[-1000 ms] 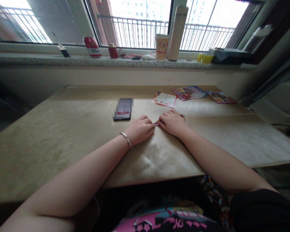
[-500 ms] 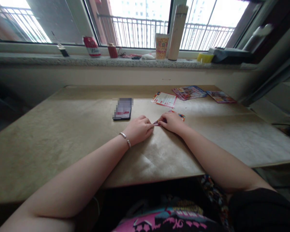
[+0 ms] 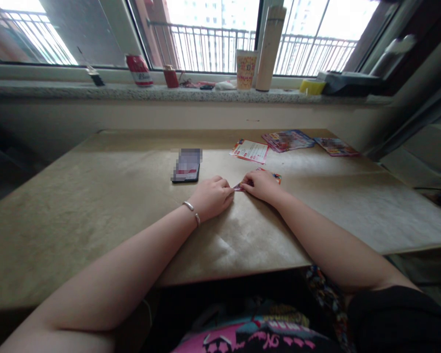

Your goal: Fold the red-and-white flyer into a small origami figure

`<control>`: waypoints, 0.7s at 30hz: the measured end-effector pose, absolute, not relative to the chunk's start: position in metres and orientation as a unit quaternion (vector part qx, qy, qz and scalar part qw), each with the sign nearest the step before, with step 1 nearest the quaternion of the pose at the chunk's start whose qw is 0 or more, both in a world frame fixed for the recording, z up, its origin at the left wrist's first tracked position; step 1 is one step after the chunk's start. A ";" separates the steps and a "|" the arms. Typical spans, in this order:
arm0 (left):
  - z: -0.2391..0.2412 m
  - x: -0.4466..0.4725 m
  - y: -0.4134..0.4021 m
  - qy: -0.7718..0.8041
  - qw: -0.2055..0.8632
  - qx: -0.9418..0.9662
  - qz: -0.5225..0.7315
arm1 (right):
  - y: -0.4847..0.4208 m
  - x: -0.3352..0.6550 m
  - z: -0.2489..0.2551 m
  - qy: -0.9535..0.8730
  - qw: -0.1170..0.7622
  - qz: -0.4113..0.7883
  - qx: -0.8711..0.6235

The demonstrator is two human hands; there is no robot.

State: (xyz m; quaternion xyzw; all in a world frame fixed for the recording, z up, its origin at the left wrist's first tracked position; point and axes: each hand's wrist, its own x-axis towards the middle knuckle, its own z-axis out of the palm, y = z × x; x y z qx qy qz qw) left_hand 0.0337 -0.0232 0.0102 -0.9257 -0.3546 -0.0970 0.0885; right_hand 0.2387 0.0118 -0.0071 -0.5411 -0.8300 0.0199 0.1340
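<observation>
My left hand [image 3: 213, 197] rests on the table with its fingers closed, their tips at the left corner of a small colourful printed paper [image 3: 238, 187]. My right hand [image 3: 261, 186] pinches the same paper between thumb and fingers. Most of it is hidden under that hand. A brightly coloured edge [image 3: 278, 178] shows beyond the right hand; whether it belongs to the same sheet I cannot tell. Just past the hands lie white-and-red printed cards [image 3: 250, 151], apart from both. A phone [image 3: 186, 165] lies flat to the left, beyond my left hand.
A stack of colourful cards [image 3: 288, 140] and another printed card [image 3: 337, 146] lie at the table's back right. On the windowsill [image 3: 191, 94] stand a red can [image 3: 138, 71], a red bottle [image 3: 171, 77], a paper cup [image 3: 246, 69], a tall flask [image 3: 271, 49] and a yellow item [image 3: 312, 88].
</observation>
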 end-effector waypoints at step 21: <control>0.017 0.029 -0.023 -0.413 0.078 -0.904 -0.077 | 0.004 0.237 -0.003 -0.829 0.142 0.005 -0.540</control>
